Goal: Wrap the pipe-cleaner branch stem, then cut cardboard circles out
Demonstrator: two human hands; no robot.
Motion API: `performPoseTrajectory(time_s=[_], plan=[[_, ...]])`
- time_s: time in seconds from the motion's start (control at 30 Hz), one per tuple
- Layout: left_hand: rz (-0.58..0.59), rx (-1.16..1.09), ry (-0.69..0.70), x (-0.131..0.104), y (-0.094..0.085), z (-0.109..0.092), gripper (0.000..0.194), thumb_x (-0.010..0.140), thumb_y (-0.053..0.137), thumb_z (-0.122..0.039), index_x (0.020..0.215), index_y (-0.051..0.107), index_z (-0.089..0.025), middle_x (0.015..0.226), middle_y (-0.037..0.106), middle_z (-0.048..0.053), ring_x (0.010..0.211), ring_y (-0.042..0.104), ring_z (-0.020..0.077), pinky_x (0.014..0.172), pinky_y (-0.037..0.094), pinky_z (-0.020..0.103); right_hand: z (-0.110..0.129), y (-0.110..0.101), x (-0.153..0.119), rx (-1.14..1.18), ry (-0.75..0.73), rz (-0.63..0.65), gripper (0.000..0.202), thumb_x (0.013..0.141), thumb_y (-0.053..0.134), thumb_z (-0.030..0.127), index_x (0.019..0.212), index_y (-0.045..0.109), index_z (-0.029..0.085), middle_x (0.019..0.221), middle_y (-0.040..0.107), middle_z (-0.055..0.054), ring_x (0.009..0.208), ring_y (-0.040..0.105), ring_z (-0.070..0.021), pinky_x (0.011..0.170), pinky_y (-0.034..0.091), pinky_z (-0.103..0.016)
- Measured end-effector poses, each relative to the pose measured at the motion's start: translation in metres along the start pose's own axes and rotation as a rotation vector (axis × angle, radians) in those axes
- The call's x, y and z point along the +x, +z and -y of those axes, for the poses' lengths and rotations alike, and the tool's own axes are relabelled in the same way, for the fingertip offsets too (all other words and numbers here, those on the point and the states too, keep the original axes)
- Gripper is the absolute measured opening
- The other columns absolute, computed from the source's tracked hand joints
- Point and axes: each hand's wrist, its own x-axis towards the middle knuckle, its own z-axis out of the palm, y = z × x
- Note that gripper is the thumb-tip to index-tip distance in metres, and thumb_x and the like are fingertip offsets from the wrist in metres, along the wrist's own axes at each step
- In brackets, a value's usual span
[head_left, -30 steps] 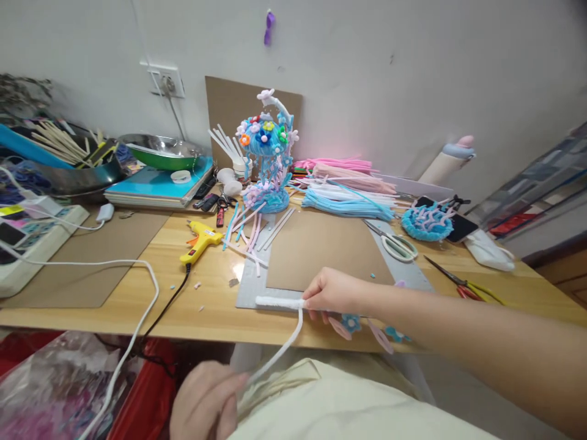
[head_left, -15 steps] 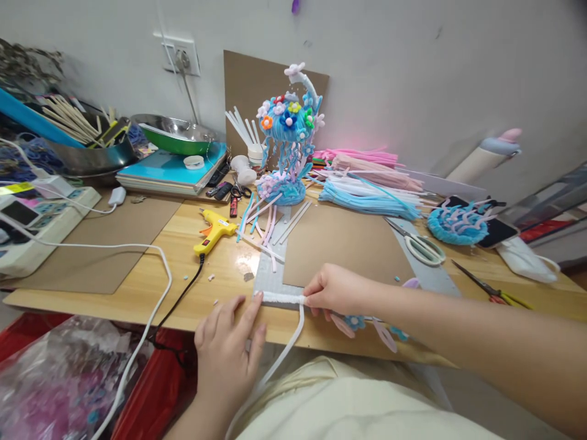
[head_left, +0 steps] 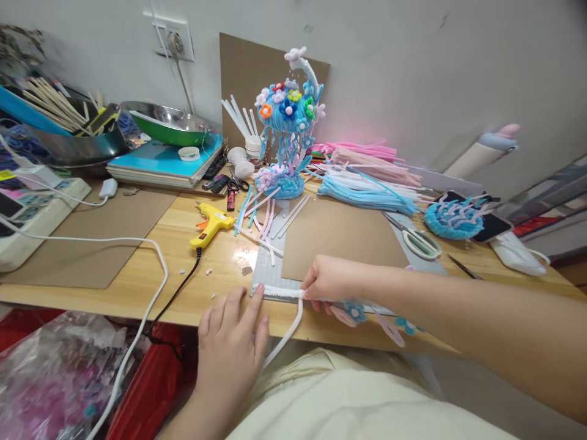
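At the table's front edge lies a white fuzzy rod (head_left: 280,292), apparently wrapped in white pipe cleaner, across a grey mat. My right hand (head_left: 328,282) pinches its right end, and a loose pipe cleaner tail (head_left: 290,330) hangs from there toward my lap. My left hand (head_left: 232,336) has its fingers spread, with the index fingertip touching the rod near its left end. Blue flowers (head_left: 354,311) and pink loops stick out beneath my right hand and forearm; how they join the rod is hidden.
A yellow glue gun (head_left: 211,225) lies left of the mat, its cord running off the edge. Behind stands a blue flowered jellyfish model (head_left: 287,122). Pipe cleaner bundles (head_left: 367,189), green-handled scissors (head_left: 419,243) and a blue fuzzy disc (head_left: 454,220) are at the right.
The view has shifted slightly, and my right forearm now covers the red and yellow scissor handles. Both hands keep nearly the same places on the rod.
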Motion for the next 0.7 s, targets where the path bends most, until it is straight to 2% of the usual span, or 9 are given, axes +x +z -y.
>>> performPoseTrajectory(time_s=[0.3, 0.53, 0.63, 0.7], plan=[[-0.001, -0.029, 0.000, 0.002, 0.000, -0.002, 0.039, 0.082, 0.050, -0.025, 0.120, 0.058, -0.021, 0.114, 0.059, 0.013, 0.106, 0.051, 0.0290, 0.087, 0.035, 0.044, 0.004, -0.005, 0.003, -0.016, 0.044, 0.060, 0.018, 0.070, 0.049, 0.020, 0.060, 0.062, 0.013, 0.061, 0.065, -0.003, 0.042, 0.051, -0.0084, 0.043, 0.042, -0.019], [0.025, -0.115, -0.049, 0.010, -0.003, -0.014, 0.037, 0.083, 0.048, -0.022, 0.118, 0.057, -0.015, 0.120, 0.054, 0.015, 0.111, 0.046, 0.0301, 0.093, 0.031, 0.047, 0.000, -0.003, 0.000, 0.039, 0.017, 0.038, 0.016, 0.068, 0.050, 0.020, 0.060, 0.062, 0.015, 0.056, 0.061, 0.000, 0.041, 0.050, -0.0081, 0.041, 0.041, -0.017], [0.089, -0.257, 0.004, 0.024, -0.005, -0.023, 0.033, 0.085, 0.045, -0.019, 0.116, 0.056, -0.018, 0.121, 0.055, 0.011, 0.113, 0.045, 0.0252, 0.096, 0.028, 0.043, -0.003, 0.001, 0.000, 0.034, -0.024, 0.007, 0.017, 0.070, 0.050, 0.021, 0.063, 0.064, 0.015, 0.058, 0.062, 0.000, 0.044, 0.053, -0.0087, 0.043, 0.041, -0.017], [0.179, -0.370, 0.049, 0.035, -0.005, -0.028, 0.027, 0.086, 0.045, -0.019, 0.108, 0.059, -0.022, 0.111, 0.060, 0.006, 0.107, 0.048, 0.0216, 0.093, 0.030, 0.040, -0.005, 0.003, -0.001, -0.011, -0.068, -0.019, 0.020, 0.073, 0.049, 0.024, 0.065, 0.065, 0.015, 0.058, 0.062, 0.000, 0.045, 0.053, -0.0085, 0.044, 0.040, -0.017]])
